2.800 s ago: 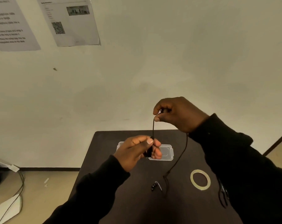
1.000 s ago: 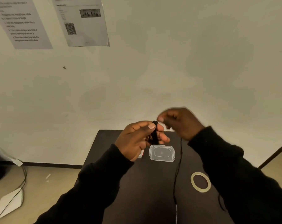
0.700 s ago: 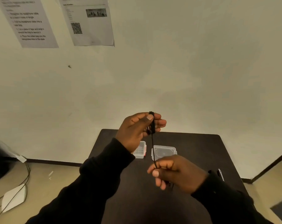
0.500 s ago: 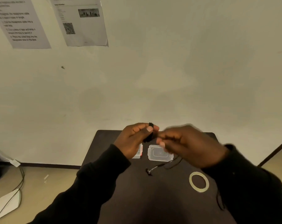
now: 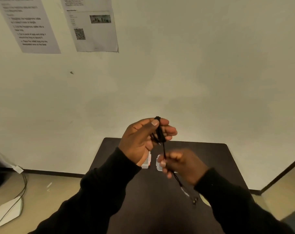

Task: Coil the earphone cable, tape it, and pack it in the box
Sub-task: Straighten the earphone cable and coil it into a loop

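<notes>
Left hand (image 5: 140, 141): raised above the far edge of the bench (image 5: 211, 159), palm toward the camera. The thumb presses a bundle of wound black earphone cable (image 5: 160, 132) against the curled fingers (image 5: 168, 130), so the bundle sits pinched between thumb tip and the finger pads. The long axis of the bundle runs roughly vertical in the view; its top end projects just past the thumbnail, its lower end reaches the heel of the fingers.

Right hand (image 5: 182, 164): lower and nearer, blurred. Its fingertips appear curled and pinching the free strand of the same cable just under the left hand; the exact finger placement cannot be told through the blur. Between the two hands the strand runs straight and close to vertical. Below the right hand the loose tail slants down and to the right, ending in the earbuds (image 5: 195, 200), which hang or lie close over the bench; contact cannot be confirmed.

Bench surface: dark, rectangular. A clear plastic box (image 5: 146, 163) with a red-orange edge lies behind the left wrist, and a clear lid (image 5: 158, 163) lies just beside it to the right, both partly hidden by the hands. A roll of tape (image 5: 205, 200) shows as a pale arc beside the right sleeve, near the earbuds.

Surroundings: two printed sheets (image 5: 92, 24) on the wall at upper left; cables and a white object on the floor at lower left
</notes>
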